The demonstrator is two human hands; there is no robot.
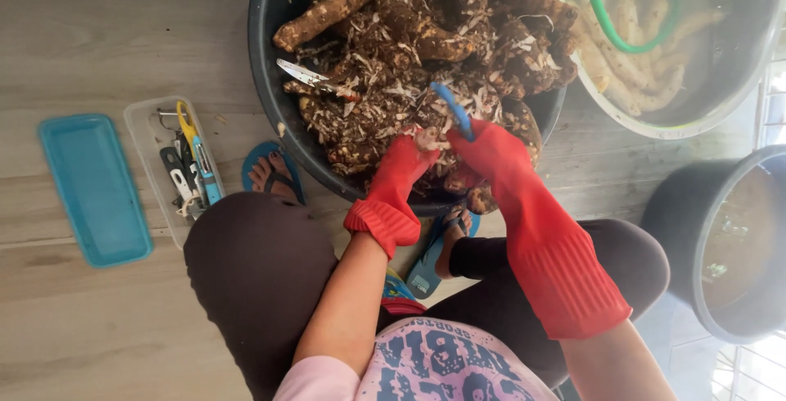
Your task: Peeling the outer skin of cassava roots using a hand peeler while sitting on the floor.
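Observation:
Both my hands wear red rubber gloves and meet over the near edge of a large black tub [266, 81]. My left hand [405, 163] grips a small pale, partly peeled root [427, 137]. My right hand [491, 151] holds a blue-handled peeler [453, 108] right beside that root. The tub is heaped with brown, rough-skinned roots [426, 32] and loose peelings. A knife [307, 76] lies on the peelings at the tub's left side.
A metal basin [655, 126] at the upper right holds pale peeled roots in water and a green hose [610, 24]. A dark bucket [679, 229] of water stands at the right. On the wooden floor to the left sit a clear box of tools [155, 163] and a teal lid [94, 188]. My feet in blue sandals rest below the tub.

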